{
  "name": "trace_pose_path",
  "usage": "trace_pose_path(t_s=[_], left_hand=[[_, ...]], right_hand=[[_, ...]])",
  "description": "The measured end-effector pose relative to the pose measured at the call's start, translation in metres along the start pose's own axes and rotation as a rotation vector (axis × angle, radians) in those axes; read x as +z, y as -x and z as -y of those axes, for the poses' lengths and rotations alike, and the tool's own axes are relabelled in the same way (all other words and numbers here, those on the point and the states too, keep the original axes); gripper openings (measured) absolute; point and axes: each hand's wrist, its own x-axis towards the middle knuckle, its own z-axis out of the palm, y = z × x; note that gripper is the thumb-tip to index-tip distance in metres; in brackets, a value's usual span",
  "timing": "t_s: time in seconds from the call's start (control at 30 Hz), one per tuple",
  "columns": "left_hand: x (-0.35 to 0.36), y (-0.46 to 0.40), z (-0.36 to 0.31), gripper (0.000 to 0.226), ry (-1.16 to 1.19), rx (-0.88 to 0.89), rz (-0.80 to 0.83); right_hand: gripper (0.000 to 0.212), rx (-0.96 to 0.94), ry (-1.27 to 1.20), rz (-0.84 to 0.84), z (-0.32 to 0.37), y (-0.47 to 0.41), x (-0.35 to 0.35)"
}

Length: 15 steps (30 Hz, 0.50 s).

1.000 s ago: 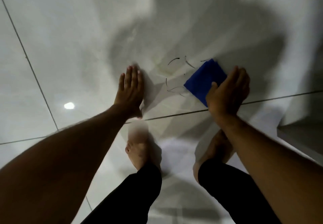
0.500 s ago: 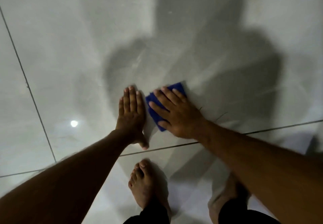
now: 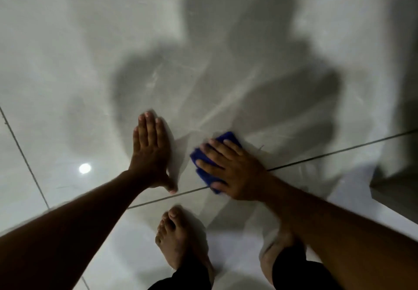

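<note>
A folded blue cloth [image 3: 228, 139] lies flat on the glossy white tiled floor [image 3: 67, 63], partly hidden under my right hand [image 3: 233, 172]. That hand presses down on the cloth with straight, spread fingers that point up and left. My left hand [image 3: 150, 154] rests flat on the floor just left of the cloth, fingers straight and together, thumb stuck out toward the grout line. A small gap of bare tile separates the two hands.
My bare feet [image 3: 176, 237] stand on the tile below the hands, with dark trouser legs at the bottom edge. Dark grout lines [image 3: 339, 151] cross the floor. A grey step or ledge [image 3: 395, 190] juts in at the right. A lamp's reflection [image 3: 84, 168] shines at the left.
My right hand slid the blue cloth from the right toward my left hand, then a little back right and nearer my feet. My left hand stayed planted on the floor.
</note>
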Motion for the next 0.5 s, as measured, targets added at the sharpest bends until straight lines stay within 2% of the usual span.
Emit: trace_pose_path(t_s=[0.03, 0.07, 0.1, 0.2, 0.23, 0.27, 0.3, 0.33, 0.37, 0.43, 0.47, 0.5], left_hand=[[0.0, 0.0, 0.0, 0.194, -0.002, 0.003, 0.003], [0.001, 0.0, -0.001, 0.194, -0.006, 0.003, 0.004], [0.001, 0.0, -0.001, 0.195, -0.006, -0.003, 0.006], [0.001, 0.0, -0.003, 0.195, 0.002, -0.014, 0.01], [0.001, 0.0, -0.004, 0.194, 0.007, -0.014, 0.008], [0.001, 0.0, -0.005, 0.194, 0.013, -0.012, 0.001], [0.001, 0.0, -0.005, 0.194, 0.013, -0.012, -0.006], [0.001, 0.001, -0.004, 0.193, 0.009, -0.01, -0.004], [0.0, 0.002, -0.002, 0.192, 0.0, 0.001, -0.006], [0.0, 0.006, 0.002, 0.188, -0.039, 0.047, -0.041], [-0.002, 0.01, 0.005, 0.185, -0.048, 0.063, -0.062], [-0.004, 0.016, 0.011, 0.184, -0.052, 0.069, -0.082]], right_hand=[[0.071, -0.03, 0.03, 0.019, -0.024, 0.026, -0.001], [0.073, 0.072, 0.067, 0.009, -0.046, 0.053, -0.001], [0.076, 0.306, 0.09, -0.039, -0.064, 0.075, 0.002], [0.074, 1.365, 0.024, -0.293, -0.06, 0.077, 0.006], [0.072, 1.625, -0.047, -0.365, -0.039, 0.05, 0.007], [0.072, 1.73, -0.125, -0.395, -0.012, 0.019, 0.003], [0.071, 1.705, -0.171, -0.408, 0.019, -0.01, 0.001], [0.071, 1.552, -0.221, -0.368, 0.049, -0.031, 0.003], [0.072, 1.299, -0.24, -0.296, 0.081, -0.039, 0.011], [0.072, 0.61, -0.191, -0.087, 0.107, -0.018, 0.021], [0.072, 0.259, -0.146, -0.024, 0.087, 0.003, 0.022], [0.074, -0.012, -0.114, 0.018, 0.055, 0.025, 0.021]])
